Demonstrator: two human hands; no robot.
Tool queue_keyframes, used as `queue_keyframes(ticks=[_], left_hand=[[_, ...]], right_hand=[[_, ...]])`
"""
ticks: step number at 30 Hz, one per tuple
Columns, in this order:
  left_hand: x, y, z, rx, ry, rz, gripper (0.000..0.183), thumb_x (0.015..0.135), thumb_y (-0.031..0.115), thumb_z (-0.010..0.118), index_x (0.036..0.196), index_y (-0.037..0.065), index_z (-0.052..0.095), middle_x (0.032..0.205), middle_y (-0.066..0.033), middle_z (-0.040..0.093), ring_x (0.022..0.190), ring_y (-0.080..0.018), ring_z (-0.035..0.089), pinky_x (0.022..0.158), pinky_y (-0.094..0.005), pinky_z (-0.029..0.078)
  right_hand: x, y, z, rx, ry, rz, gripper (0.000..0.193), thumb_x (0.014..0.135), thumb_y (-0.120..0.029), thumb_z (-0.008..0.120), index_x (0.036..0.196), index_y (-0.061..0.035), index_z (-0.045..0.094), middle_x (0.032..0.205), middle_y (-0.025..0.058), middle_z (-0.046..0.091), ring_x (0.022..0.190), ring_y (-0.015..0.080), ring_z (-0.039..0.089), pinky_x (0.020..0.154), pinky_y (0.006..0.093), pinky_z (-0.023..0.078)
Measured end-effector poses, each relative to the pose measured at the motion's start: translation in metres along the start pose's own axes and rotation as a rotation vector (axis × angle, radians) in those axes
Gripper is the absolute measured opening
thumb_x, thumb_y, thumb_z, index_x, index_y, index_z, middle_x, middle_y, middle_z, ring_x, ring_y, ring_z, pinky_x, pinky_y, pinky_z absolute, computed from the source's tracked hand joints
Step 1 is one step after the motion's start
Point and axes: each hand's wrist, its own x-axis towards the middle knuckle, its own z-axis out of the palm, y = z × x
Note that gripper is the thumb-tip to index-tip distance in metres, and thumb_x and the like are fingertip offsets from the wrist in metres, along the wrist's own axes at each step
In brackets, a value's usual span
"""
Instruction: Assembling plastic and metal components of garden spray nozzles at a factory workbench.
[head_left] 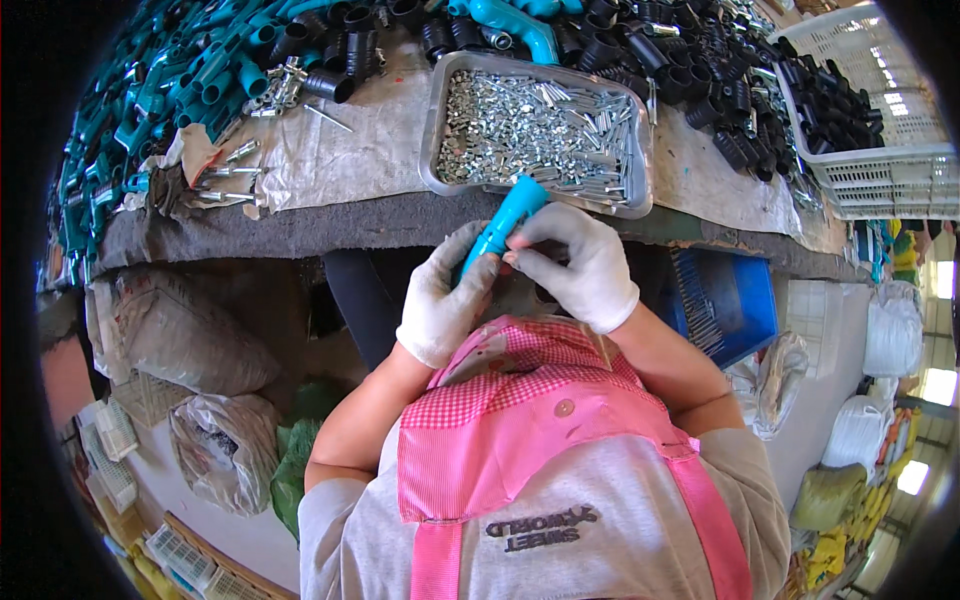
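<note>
Gloved left hand (441, 300) and right hand (578, 262) both closed around turquoise plastic tube (507, 222); tube's lower end hidden by fingers.

Bright, even daylight fills the scene, strongest at the right edge where window-like patches blow out to white. The metal tray (540, 125) of screws glints. Deep shadow lies beneath the table (300, 225). Fisheye distortion bends edges, and black vignette rings the softly blurred rim.
</note>
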Motion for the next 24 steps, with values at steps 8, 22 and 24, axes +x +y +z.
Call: queue_keyframes(ticks=[8,22,24], left_hand=[[-0.003,-0.005,-0.008,0.461,-0.221,0.377,0.049,0.089,0.006,0.051,0.135,-0.002,0.034,0.118,-0.0166,0.054,0.109,-0.0220,0.054,0.091,-0.0305,0.042],[0.001,0.000,-0.008,-0.186,0.021,0.150,0.027,0.098,0.033,0.038,0.102,0.007,0.045,0.080,-0.0052,0.053,0.056,-0.0113,0.049,0.049,-0.0242,0.040],[0.007,-0.005,-0.007,-0.368,0.049,0.002,0.031,0.096,0.038,0.041,0.100,0.008,0.047,0.077,-0.0041,0.052,0.055,-0.0110,0.047,0.048,-0.0236,0.038]], right_hand=[[-0.016,0.007,0.010,1.139,-0.019,0.512,0.043,0.079,-0.012,0.072,0.118,-0.0063,0.054,0.104,0.0033,0.062,0.088,0.0104,0.058,0.072,0.0240,0.048],[0.065,0.030,-0.038,-0.595,0.060,-0.072,0.026,0.090,-0.027,0.051,0.102,-0.0072,0.064,0.094,0.0149,0.063,0.080,0.0283,0.063,0.071,0.0378,0.051],[0.074,0.066,-0.039,-0.919,-0.093,0.056,0.023,0.086,-0.023,0.050,0.091,-0.0069,0.066,0.096,0.0164,0.063,0.080,0.0330,0.063,0.072,0.0414,0.052]])
